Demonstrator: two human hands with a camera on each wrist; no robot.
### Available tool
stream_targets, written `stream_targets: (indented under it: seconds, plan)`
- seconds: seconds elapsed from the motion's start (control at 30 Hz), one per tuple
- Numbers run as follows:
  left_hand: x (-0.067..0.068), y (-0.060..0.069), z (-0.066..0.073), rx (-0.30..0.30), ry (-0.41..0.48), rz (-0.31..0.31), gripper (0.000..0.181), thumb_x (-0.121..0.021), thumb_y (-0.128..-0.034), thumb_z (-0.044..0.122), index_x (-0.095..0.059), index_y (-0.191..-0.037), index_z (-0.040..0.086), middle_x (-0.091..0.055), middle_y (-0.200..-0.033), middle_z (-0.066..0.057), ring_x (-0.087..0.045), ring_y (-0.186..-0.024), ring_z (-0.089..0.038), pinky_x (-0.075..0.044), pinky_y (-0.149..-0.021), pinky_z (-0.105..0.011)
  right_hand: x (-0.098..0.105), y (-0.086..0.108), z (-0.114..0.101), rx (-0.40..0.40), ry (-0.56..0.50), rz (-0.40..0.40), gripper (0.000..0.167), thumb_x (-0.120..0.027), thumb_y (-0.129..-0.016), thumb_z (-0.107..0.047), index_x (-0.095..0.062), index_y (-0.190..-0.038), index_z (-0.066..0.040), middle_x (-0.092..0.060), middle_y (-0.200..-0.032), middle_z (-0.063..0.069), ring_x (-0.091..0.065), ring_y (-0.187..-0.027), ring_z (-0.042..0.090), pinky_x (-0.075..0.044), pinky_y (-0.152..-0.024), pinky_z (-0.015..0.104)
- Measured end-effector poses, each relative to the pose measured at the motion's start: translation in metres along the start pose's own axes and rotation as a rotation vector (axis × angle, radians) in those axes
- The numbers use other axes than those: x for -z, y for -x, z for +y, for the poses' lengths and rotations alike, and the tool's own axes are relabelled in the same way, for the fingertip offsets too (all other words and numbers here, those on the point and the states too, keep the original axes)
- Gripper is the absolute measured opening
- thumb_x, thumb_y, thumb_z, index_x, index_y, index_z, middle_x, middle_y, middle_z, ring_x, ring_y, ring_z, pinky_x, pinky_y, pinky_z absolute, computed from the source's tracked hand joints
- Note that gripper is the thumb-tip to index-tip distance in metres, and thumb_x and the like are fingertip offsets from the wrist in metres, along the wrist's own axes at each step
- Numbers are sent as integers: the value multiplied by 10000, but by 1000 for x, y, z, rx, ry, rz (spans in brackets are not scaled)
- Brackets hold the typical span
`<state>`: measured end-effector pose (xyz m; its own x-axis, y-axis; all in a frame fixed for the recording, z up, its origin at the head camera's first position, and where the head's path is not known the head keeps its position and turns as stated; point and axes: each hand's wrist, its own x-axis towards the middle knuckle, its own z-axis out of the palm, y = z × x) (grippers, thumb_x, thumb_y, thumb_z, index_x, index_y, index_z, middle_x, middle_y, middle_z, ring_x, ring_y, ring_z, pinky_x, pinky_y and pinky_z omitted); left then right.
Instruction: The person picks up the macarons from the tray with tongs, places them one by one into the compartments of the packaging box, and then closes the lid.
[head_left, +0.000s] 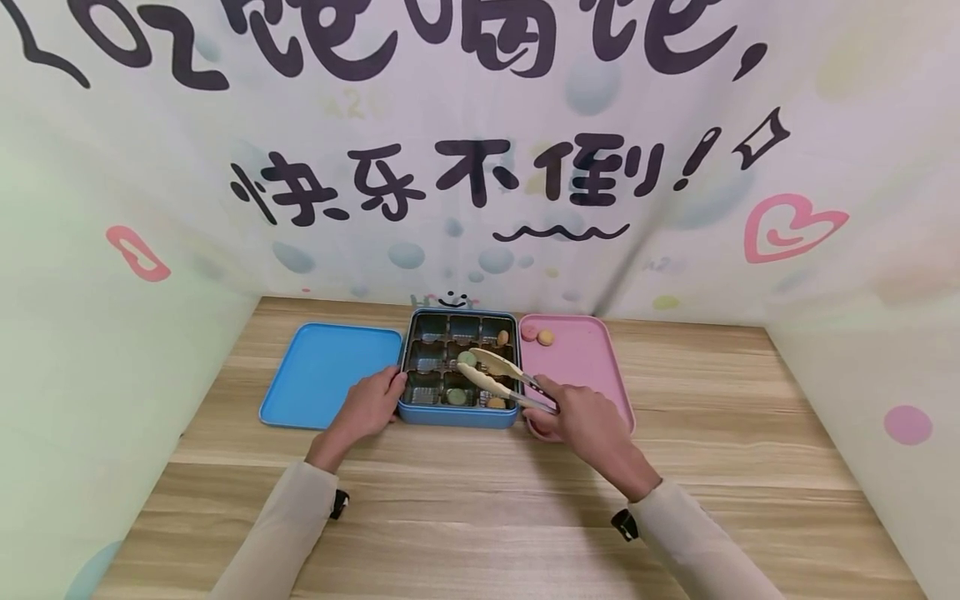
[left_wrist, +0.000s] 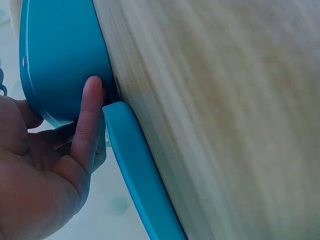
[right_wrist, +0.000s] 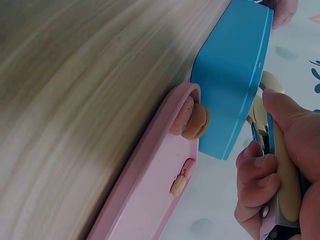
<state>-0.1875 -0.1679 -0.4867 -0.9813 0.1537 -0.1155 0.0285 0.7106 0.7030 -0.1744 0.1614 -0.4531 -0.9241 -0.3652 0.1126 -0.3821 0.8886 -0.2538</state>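
In the head view, my right hand [head_left: 592, 425] grips metal tongs [head_left: 495, 383] with cream tips, over the blue box [head_left: 457, 417]. A green macaron [head_left: 467, 358] is between the tips, above the middle compartments. Another green macaron [head_left: 456, 397] lies in the near middle compartment. On the box's right side are a brown macaron [head_left: 502, 337] at the back and an orange one [head_left: 497, 403] at the front. My left hand [head_left: 369, 406] holds the box's left side, its thumb by the rim. In the left wrist view, one straight finger [left_wrist: 89, 117] lies against the box wall.
A blue lid [head_left: 330, 375] lies left of the box. Right of it, the pink tray [head_left: 585, 367] bears a pink macaron [head_left: 529, 333] and a yellow macaron [head_left: 546, 337] at the back, with pink and brown macarons [right_wrist: 196, 122] at its near end. A printed curtain [head_left: 450, 267] hangs behind.
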Motion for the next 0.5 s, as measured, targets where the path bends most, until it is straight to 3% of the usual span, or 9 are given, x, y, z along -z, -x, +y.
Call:
stream_targets:
  seconds: [0.5]
  plan:
    - [0, -1, -1, 7, 7, -3, 319, -348, -1097, 260, -583, -1107, 45, -525, -685, -67, -673, -620, -190, -529, -626, -329, -2, -2, -1, 20, 12, 14, 344, -726, -880, -475, -642, -1089, -215, -421, -579, -46, -432, -513, 153, -321, -415, 289]
